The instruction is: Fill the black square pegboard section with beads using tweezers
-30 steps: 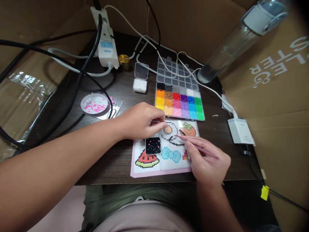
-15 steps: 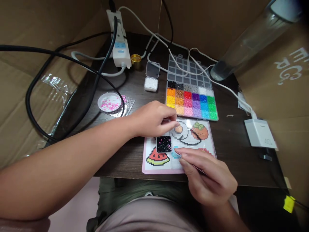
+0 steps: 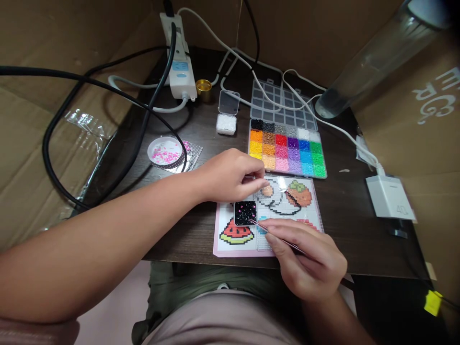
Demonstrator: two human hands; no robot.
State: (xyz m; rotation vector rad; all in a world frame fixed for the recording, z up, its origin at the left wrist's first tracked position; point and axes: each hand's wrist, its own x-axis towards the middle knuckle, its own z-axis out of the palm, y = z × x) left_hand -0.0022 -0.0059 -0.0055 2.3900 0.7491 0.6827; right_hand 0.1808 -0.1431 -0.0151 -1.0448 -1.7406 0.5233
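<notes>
My right hand [image 3: 309, 256] is closed around metal tweezers [image 3: 266, 230]. Their tips dip into the right side of a small box of black beads [image 3: 245, 213], where a few pink beads also lie. That box sits on a pattern sheet [image 3: 220, 250] showing a watermelon slice and other pixel pictures. A clear pegboard [image 3: 264, 244] covers part of the sheet, with black beads forming a curved outline [image 3: 283, 211] on it. My left hand [image 3: 239, 175] rests over the upper left of the board, fingers curled and thumb near the index finger; anything between them is hidden.
Behind the sheet stands an open sorting case [image 3: 287, 148] of coloured beads. A white dish [image 3: 165, 150] of pink beads lies left, near a small box of white beads [image 3: 226, 124]. Black cables [image 3: 143, 120], a power strip [image 3: 181, 67] and a white charger [image 3: 390, 196] surround the workspace.
The tweezers have shifted slightly left, their tips still in the black bead box. My left hand stays in place over the board. The whole view has moved a little.
</notes>
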